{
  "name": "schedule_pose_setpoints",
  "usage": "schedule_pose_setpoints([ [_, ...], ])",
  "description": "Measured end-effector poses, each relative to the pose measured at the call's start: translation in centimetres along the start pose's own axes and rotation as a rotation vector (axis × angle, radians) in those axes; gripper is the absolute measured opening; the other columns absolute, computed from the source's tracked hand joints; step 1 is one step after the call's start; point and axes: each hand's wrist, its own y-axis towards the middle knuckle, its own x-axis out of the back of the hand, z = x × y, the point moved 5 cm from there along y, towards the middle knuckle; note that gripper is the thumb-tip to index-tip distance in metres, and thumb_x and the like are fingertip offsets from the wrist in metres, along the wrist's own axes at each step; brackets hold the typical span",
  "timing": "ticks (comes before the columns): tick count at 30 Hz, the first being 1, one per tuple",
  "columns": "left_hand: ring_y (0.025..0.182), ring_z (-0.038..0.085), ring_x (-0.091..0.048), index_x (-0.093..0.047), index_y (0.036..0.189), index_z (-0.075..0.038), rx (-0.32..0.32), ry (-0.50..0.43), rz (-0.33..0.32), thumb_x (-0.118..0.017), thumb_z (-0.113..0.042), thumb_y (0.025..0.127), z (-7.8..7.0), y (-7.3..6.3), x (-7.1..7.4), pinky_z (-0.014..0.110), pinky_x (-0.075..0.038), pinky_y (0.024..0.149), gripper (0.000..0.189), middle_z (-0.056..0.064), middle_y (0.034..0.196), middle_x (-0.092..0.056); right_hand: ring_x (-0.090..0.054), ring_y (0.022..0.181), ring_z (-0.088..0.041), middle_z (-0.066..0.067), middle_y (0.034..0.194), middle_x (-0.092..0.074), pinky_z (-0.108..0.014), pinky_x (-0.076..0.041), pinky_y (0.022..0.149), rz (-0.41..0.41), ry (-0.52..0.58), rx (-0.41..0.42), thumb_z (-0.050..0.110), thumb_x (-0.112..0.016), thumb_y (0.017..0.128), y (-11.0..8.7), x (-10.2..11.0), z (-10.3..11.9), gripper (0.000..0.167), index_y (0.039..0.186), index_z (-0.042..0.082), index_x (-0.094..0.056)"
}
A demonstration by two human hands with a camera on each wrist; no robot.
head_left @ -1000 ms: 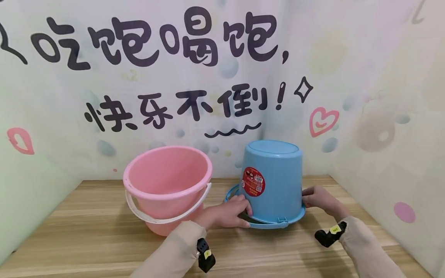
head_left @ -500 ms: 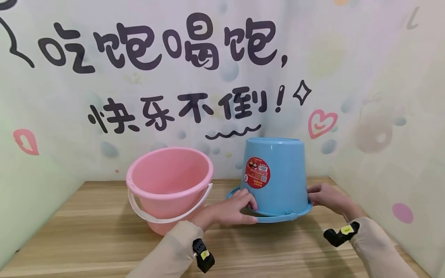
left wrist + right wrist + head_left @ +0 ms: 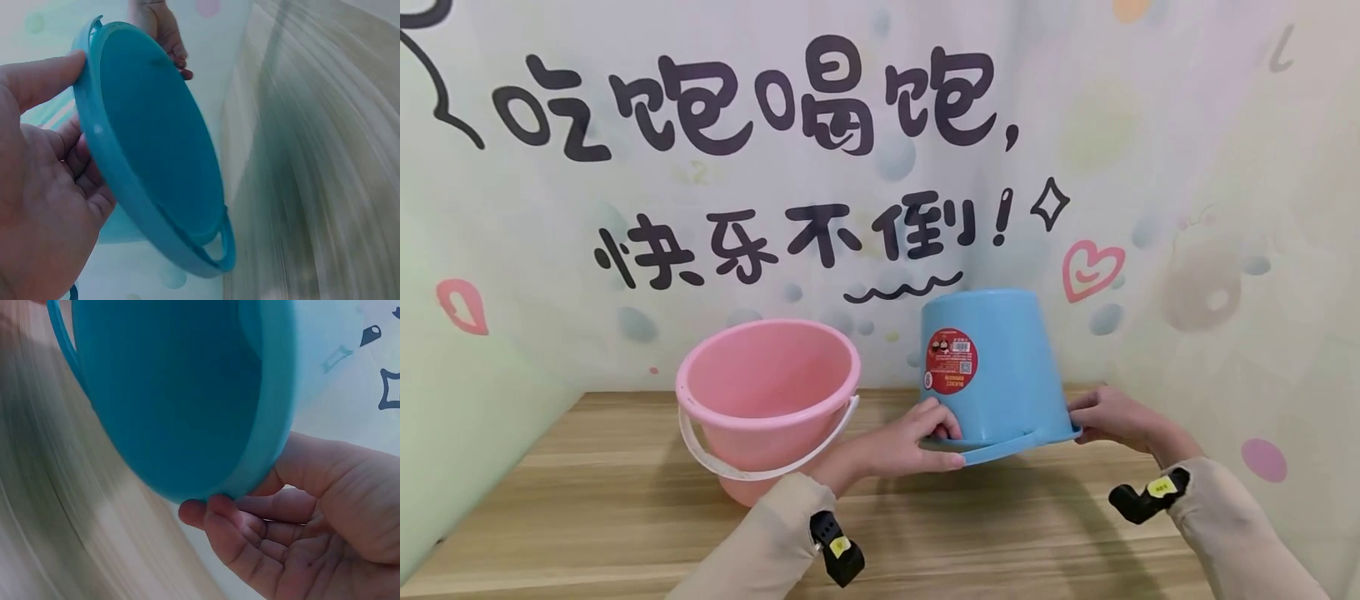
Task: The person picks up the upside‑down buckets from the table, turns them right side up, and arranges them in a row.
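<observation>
A blue bucket (image 3: 1000, 367) with a round red label is upside down and tilted, its mouth facing down above the wooden table. At its left side my left hand (image 3: 906, 442) grips the rim and handle, thumb on the handle, fingers against the wall. On the opposite side my right hand (image 3: 1116, 421) pinches the rim between thumb and fingers. The left wrist view shows the hollow inside of the bucket (image 3: 156, 131) and the thumb pressed on its rim. In the right wrist view the fingertips of my right hand (image 3: 281, 519) curl at the rim's edge.
A pink bucket (image 3: 767, 417) with a white handle (image 3: 730, 473) stands upright on the wooden table (image 3: 587, 500), left of the blue one and close to my left forearm. Behind the table hangs a printed white backdrop (image 3: 820, 183) with black lettering.
The blue bucket has risen and tipped, its right rim moving up and right and its base leaning left. Both hands have moved up with it. The pink bucket stays standing in place.
</observation>
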Motion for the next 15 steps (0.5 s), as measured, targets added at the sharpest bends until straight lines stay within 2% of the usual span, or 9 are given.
schedule_pose_setpoints([
  [7, 0.097, 0.010, -0.038, -0.047, 0.102, -0.009, 0.019, -0.064, -0.015, -0.059, -0.024, 0.087, -0.5, -0.2, 0.2, 0.020, -0.042, 0.080, 0.024, -0.002, 0.099, -0.038, -0.061, 0.070, -0.018, -0.018, 0.084, -0.064, -0.029, -0.053, 0.068, 0.054, 0.035, 0.004, 0.010, -0.049, 0.093, -0.3, -0.4, 0.5, 0.028, 0.095, -0.015, -0.061],
  [15, 0.094, 0.010, -0.039, -0.046, 0.102, -0.006, 0.012, -0.166, -0.041, -0.057, -0.021, 0.087, -1.2, -0.4, 0.5, 0.021, -0.042, 0.077, 0.024, 0.000, 0.097, -0.038, -0.063, 0.070, -0.016, -0.019, 0.083, -0.065, -0.033, -0.054, 0.071, 0.116, 0.050, -0.001, 0.009, -0.050, 0.092, -0.6, -0.6, 1.1, 0.028, 0.091, -0.017, -0.061],
])
